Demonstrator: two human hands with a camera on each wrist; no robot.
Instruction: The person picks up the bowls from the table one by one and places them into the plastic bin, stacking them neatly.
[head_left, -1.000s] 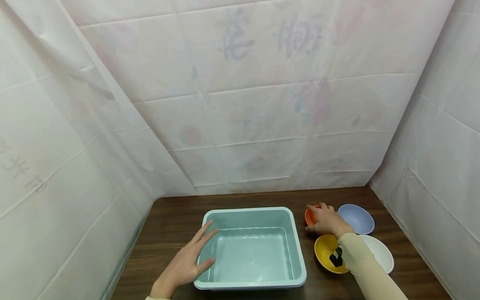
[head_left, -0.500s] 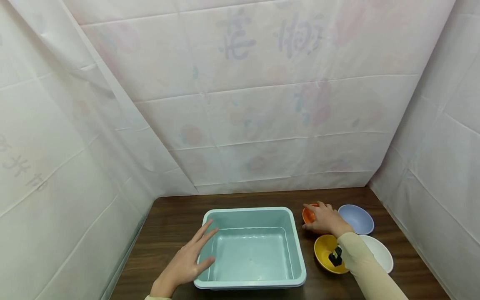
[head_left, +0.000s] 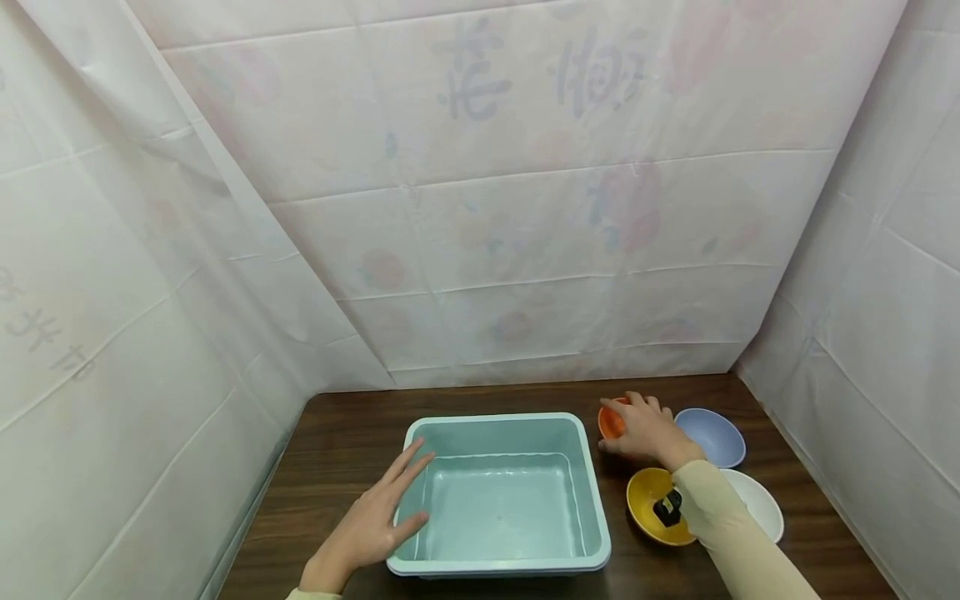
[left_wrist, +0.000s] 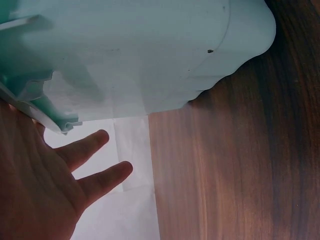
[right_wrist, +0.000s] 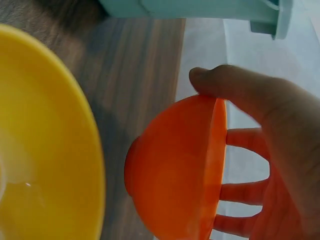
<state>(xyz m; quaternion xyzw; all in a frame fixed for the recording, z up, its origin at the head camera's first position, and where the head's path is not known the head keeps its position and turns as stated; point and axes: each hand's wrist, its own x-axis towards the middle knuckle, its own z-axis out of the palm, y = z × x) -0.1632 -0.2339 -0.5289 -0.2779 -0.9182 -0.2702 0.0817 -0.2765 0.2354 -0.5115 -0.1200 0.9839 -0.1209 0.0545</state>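
Observation:
My right hand (head_left: 649, 429) grips a small orange bowl (right_wrist: 175, 165) at its rim. The thumb lies on one side of it and the fingers reach to the far side. In the head view much of this bowl is hidden under the hand. Right of the pale green basin (head_left: 495, 568), close below the hand, stands a yellow bowl (head_left: 647, 493). My left hand (head_left: 367, 521) is at the basin's left rim with its fingers spread. In the left wrist view, two straight fingers (left_wrist: 107, 182) stand out beside the basin's outer wall.
A blue bowl (head_left: 711, 437) and a white bowl (head_left: 759, 508) stand farther right, the white one partly behind my sleeve. A small black device (head_left: 667, 508) at my right wrist overlaps the yellow bowl. White sheeting (head_left: 525, 333) surrounds the dark wooden table (head_left: 337, 433).
My right hand has shifted slightly left and away from me, and the orange bowl has moved with it. My left hand and the basin look nearly unchanged.

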